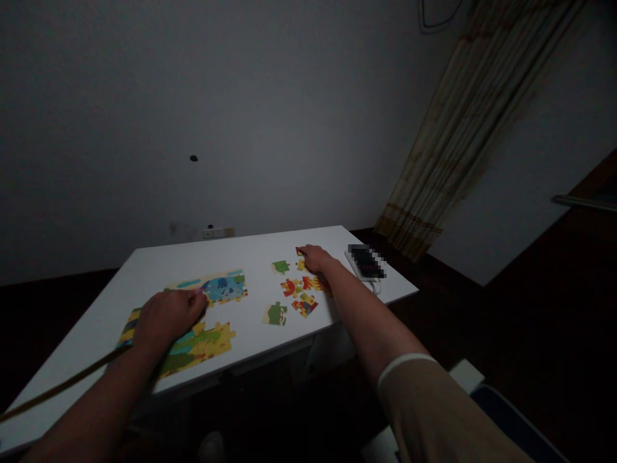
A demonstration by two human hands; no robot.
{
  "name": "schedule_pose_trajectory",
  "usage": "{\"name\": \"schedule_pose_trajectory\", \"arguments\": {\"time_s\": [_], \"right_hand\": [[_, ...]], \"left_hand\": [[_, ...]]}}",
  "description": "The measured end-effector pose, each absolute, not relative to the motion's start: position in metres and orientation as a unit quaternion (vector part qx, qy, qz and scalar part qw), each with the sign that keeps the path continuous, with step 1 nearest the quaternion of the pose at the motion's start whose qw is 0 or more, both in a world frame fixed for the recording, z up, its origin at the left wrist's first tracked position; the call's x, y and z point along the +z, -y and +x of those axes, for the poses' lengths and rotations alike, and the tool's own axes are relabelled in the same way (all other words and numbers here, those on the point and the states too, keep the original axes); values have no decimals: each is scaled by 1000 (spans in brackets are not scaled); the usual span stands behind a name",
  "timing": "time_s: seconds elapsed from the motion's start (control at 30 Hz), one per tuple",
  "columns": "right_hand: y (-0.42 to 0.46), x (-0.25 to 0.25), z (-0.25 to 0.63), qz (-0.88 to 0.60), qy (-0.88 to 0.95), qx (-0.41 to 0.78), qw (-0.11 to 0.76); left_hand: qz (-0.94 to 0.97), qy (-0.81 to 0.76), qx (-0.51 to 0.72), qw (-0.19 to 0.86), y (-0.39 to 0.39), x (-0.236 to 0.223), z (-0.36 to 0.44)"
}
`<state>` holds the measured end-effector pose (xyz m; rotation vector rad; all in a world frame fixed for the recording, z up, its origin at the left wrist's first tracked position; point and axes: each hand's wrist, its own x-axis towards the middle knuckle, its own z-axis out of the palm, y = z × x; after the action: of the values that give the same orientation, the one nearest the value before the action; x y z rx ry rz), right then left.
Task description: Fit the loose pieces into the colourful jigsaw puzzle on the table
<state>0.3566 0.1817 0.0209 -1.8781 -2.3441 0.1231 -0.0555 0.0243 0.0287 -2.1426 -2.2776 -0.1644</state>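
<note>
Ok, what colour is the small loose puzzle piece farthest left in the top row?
The loose puzzle piece is green with a cream edge; head view.

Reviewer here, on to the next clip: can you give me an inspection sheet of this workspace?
Surface: white table, seen at an angle from the head camera.
Job's things: jigsaw puzzle pieces, with joined pieces on the left and loose pieces on the right.
Clutter: pixelated device on a flat white item at the table's far right.
Hands: left hand on the joined pieces; right hand over the loose pieces.
Cables: thin white cable beside the device; tan cord running along the left forearm, type unclear.
Surroundings: grey wall, wall socket strip, striped curtain.
</note>
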Motion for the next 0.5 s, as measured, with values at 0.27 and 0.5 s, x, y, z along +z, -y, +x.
{"name": "schedule_pose_trajectory", "arguments": {"time_s": [0.27, 0.5], "right_hand": [[-200, 24, 351, -664, 744, 50, 49], [-209, 14, 353, -684, 721, 63, 84]], "left_hand": [[-669, 739, -79, -33, -28, 25, -59], [-660, 749, -53, -20, -20, 33, -50]]}}
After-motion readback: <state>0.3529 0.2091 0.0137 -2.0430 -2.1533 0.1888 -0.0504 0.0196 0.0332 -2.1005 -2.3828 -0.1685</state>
